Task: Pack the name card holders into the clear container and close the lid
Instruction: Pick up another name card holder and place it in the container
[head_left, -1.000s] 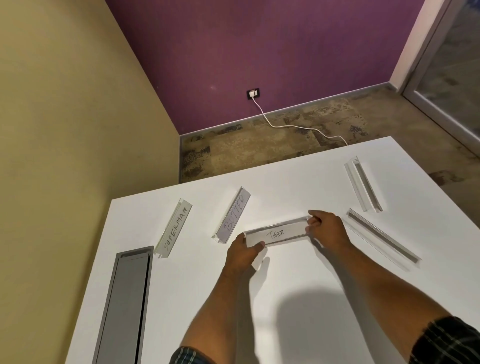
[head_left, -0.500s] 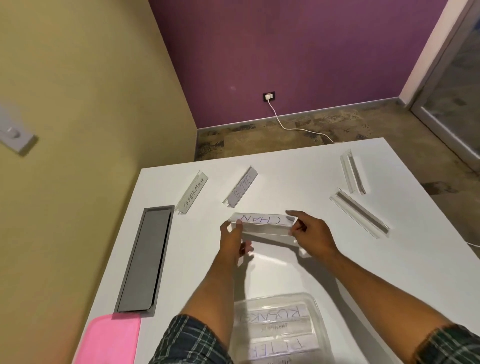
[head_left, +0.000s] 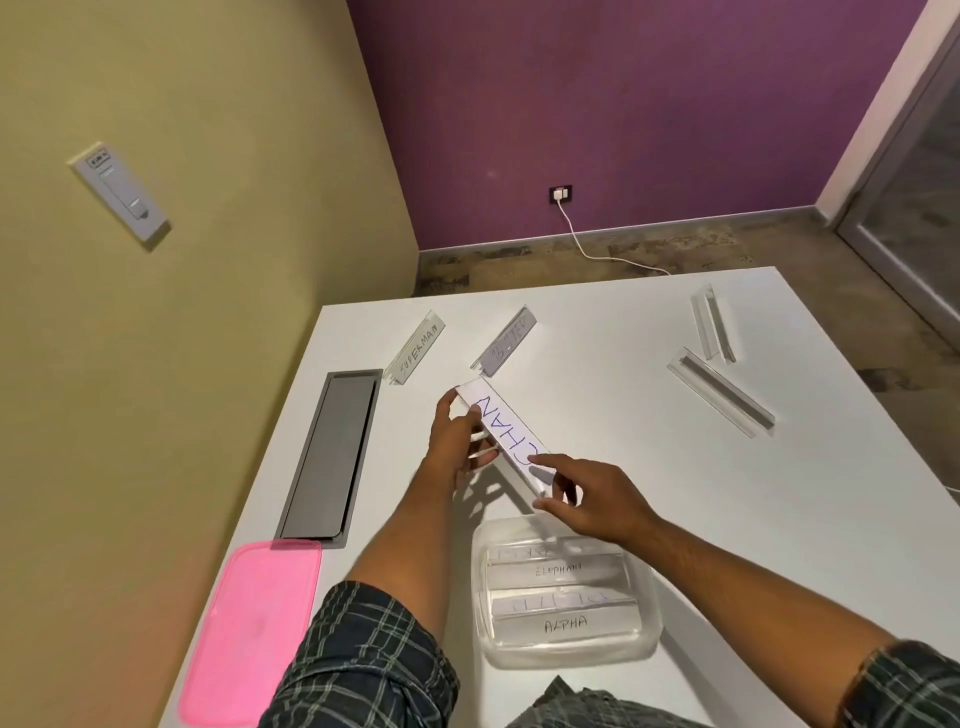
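1. Head view: you hold a clear card holder (head_left: 506, 439) with a white card lettered "CHAN", tilted above the table (head_left: 649, 467).
2. Your left hand (head_left: 457, 441) grips its far end; your right hand (head_left: 587, 499) pinches its near end.
3. It hangs just beyond the clear container (head_left: 566, 592), which holds holders reading "ELEPHANT" and "ALPHA".
4. The pink lid (head_left: 249, 629) lies left of the container, off it.

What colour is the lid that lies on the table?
Pink; the lid shows best in the head view.
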